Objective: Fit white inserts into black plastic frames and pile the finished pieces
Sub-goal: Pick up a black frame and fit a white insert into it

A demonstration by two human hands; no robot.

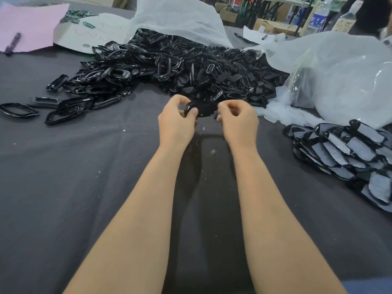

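Black frame – held above the cloth, long axis left-right | left hand pinched on its left end | right hand clamped on its right end – finished pile nearer the right hand.

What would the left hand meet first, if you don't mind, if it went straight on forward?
Probably the heap of black frames beyond the left hand, which grips a frame; depth is unclear.

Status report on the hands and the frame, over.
Left hand and right hand both grip one black frame. Finished pile at right. Nothing in the way.
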